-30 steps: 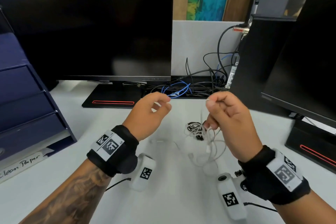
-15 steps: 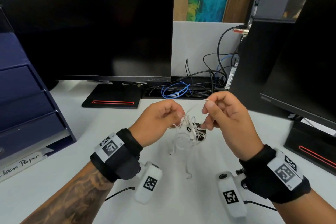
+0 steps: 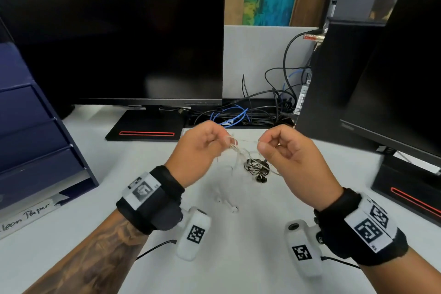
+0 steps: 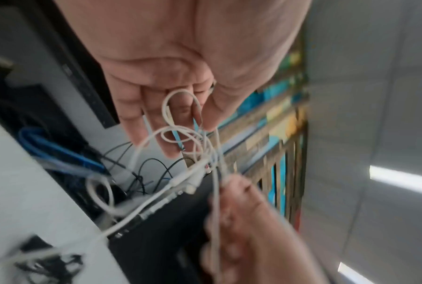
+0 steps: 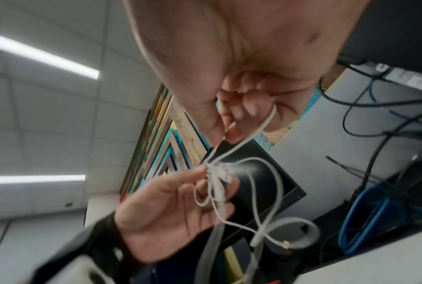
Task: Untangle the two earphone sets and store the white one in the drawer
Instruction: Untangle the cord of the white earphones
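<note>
Left hand [image 3: 200, 150] and right hand [image 3: 285, 150] each pinch the white cord [image 3: 245, 144]; black earphones [image 3: 257, 167] lie on the counter [image 3: 238, 258] below them.

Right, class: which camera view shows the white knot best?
The right wrist view: the knot sits sharp against a dark monitor. The left wrist view shows blurred loops; the head view shows only faint strands.
</note>
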`<state>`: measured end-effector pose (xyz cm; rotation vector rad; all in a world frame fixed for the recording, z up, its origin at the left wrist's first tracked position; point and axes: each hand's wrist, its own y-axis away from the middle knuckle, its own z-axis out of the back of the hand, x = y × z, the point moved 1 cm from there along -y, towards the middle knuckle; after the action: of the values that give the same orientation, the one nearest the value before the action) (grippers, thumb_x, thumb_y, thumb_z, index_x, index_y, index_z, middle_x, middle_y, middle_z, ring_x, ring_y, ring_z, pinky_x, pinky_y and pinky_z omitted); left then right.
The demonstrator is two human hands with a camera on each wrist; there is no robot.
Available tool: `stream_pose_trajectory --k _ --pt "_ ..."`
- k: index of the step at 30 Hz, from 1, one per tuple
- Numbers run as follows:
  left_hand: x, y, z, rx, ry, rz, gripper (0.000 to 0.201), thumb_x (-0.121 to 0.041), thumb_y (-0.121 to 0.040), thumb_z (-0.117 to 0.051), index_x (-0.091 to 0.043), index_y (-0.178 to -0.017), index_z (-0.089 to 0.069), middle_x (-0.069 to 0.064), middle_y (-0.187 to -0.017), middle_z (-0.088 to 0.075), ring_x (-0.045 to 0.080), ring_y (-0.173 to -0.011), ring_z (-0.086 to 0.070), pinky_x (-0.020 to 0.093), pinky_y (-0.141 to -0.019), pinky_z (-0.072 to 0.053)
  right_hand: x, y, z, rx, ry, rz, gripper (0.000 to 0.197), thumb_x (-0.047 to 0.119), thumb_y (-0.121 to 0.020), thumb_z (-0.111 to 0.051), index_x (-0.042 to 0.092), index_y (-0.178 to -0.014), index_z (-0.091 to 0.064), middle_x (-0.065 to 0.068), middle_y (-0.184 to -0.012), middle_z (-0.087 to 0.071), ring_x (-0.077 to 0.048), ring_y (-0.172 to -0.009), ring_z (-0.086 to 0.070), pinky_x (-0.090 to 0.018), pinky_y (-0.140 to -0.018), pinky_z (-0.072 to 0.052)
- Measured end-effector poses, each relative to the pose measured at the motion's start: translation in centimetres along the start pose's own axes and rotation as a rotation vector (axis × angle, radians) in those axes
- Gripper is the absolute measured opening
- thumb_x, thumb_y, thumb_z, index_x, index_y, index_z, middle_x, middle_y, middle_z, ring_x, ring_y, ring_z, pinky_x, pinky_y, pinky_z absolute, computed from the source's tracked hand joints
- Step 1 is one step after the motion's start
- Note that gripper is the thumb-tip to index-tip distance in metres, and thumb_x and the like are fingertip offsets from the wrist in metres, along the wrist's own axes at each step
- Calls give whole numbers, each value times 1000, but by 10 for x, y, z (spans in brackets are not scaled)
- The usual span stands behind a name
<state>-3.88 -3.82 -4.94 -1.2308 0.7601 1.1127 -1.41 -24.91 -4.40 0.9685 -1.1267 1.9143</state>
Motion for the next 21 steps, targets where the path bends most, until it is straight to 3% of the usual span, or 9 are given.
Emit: stream_pose_trajectory --k 3,5,8,9,11,12,14,18,21 --pt "-7 0 -2 -21 221 74 11 -3 -98 -54 -10 -89 -56 20 -84 -67 21 -82 -71 30 -71 -54 -3 2 -3 34 244 -5 20 9 -90 -70 27 -95 -63 10 -83 -61 -5 -55 -49 -13 -57 -40" --pt "-4 1 -4 -28 164 40 11 -4 -99 -54 -10 -89 -55 11 -75 -59 16 -70 -61 30 -68 -49 -2 0 -3 -33 307 21 22 5 -91 -67 26 -93 -65 8 -86 -61 -5 -58 -52 -13 -61 -42" --pt "3 1 -2 4 -45 -10 8 -11 -96 -60 -12 -88 -62 -6 -79 -60 11 -72 -53 32 -72 -49 0 -5 4 -179 -88 -18 15 1 -96 -62 16 -95 -66 9 -83 -59 -4 -58 -56 -34 -72 -59" --pt "6 0 -1 20 -104 -13 9 -13 -95 -62 -16 -87 -64 -9 -81 -61 10 -74 -54 30 -74 -48 2 -6 6 -187 -259 -61 13 1 -97 -61 13 -97 -66 9 -80 -57 -4 -57 -55 -37 -72 -60" --pt "9 0 2 3 -174 -21 12 -16 -94 -64 -22 -84 -65 -13 -85 -63 7 -80 -57 27 -77 -47 6 -5 6 -161 -394 -120 12 3 -97 -61 13 -96 -66 8 -76 -53 -4 -52 -46 -29 -58 -55" --pt "9 -1 5 -36 -184 -32 12 -15 -94 -64 -22 -85 -65 -13 -89 -64 6 -85 -59 26 -78 -48 7 -4 7 -142 -323 -122 12 5 -97 -62 15 -94 -67 7 -75 -53 -5 -50 -42 -24 -51 -47" --pt "3 -2 10 -118 -164 -59 10 -10 -95 -63 -16 -88 -67 -9 -93 -67 3 -89 -62 21 -78 -48 2 -3 8 -76 -34 -70 14 8 -94 -67 20 -89 -70 9 -75 -54 -4 -49 -40 -16 -50 -37" --pt "-6 -2 10 -141 -45 -42 9 -5 -98 -56 -2 -91 -60 -5 -72 -63 5 -67 -56 15 -67 -45 -10 -3 9 13 525 57 18 16 -91 -71 33 -88 -69 11 -81 -58 -3 -69 -51 -15 -64 -37" --pt "-1 -1 8 -93 -93 -28 8 -6 -99 -53 -4 -93 -58 0 -72 -57 11 -67 -50 19 -64 -44 -10 -5 11 -94 457 109 15 11 -93 -68 26 -91 -69 10 -87 -59 -4 -67 -51 -12 -64 -37"
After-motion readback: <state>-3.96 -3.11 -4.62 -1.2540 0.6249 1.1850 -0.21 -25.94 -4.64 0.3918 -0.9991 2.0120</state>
